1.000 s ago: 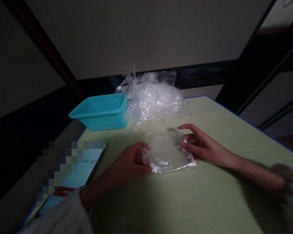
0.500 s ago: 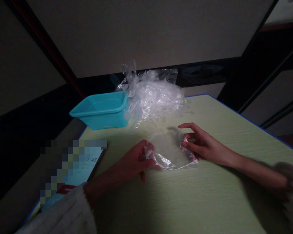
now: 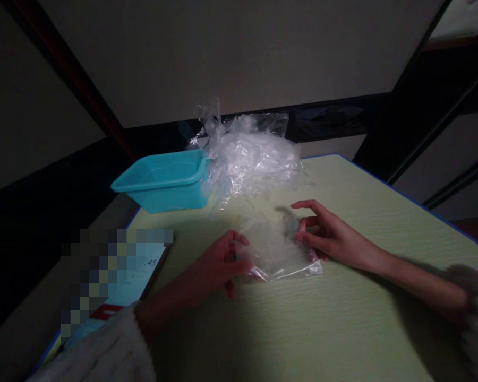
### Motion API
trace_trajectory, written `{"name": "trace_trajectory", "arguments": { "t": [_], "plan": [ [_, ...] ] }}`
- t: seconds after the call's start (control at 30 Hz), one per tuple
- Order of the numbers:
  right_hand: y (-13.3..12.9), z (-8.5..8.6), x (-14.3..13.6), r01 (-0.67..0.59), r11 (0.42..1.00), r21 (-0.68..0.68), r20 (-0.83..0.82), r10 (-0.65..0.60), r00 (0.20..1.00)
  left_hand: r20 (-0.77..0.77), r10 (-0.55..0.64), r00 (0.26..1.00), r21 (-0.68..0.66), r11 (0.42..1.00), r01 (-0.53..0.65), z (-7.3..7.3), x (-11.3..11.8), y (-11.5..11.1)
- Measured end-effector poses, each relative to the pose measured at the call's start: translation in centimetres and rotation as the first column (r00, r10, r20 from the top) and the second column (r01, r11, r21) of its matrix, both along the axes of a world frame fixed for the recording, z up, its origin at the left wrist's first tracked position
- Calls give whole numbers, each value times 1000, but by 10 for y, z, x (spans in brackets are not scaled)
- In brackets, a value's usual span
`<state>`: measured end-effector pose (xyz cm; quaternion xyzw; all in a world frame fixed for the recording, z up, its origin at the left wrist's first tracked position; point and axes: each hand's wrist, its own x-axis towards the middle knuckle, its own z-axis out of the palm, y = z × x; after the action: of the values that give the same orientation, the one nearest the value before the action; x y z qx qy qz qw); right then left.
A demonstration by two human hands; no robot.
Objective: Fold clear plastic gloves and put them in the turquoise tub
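Observation:
A clear plastic bag (image 3: pixel 273 254) lies close above the table between my two hands. My left hand (image 3: pixel 227 260) pinches its left edge, thumb in front and fingers behind. On the other side, my right hand (image 3: pixel 318 231) grips the right edge between thumb and fingers, with the index finger stretched out free. A small roundish clear piece (image 3: pixel 290 225) shows beside the right fingertips; its kind is too blurred to tell. Beyond the hands sits a heap of crumpled clear plastic bags (image 3: pixel 255 154).
A turquoise plastic basin (image 3: pixel 163 196) stands at the far left, touching the heap. A phone or tablet (image 3: pixel 143 270) with a lit screen, partly pixelated, lies by my left forearm. The pale table (image 3: pixel 302 329) has a blue edge. A panel wall (image 3: pixel 231 58) rises behind.
The bag between my hands looks flatter, its front edge smoother. Both hands keep their hold, nearly in place. The view has shifted very slightly.

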<state>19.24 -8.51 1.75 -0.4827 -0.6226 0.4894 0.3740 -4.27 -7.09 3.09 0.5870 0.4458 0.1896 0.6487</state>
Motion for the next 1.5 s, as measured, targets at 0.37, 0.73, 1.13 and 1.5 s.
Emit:
{"name": "trace_trajectory", "arguments": {
  "t": [0.37, 0.73, 1.13, 1.5],
  "plan": [
    [-2, 3, -1, 22, 997, -72, -69, -27, 997, 20, 42, 999, -30, 999, -42, -1, -4, 3],
    [-4, 1, -3, -61, 995, -79, -127, 50, 991, 37, -21, 999, 1, 1000, 20, -9, -4, 1],
    [-6, 11, -6, -23, 977, -213, -117, -2, 993, -25, -66, 998, 17, 998, 66, -8, -2, 1],
    [-10, 10, -5, -269, 954, -134, -144, 250, 957, -44, -50, 998, 7, 999, 50, -6, -2, 1]
  ]
}}
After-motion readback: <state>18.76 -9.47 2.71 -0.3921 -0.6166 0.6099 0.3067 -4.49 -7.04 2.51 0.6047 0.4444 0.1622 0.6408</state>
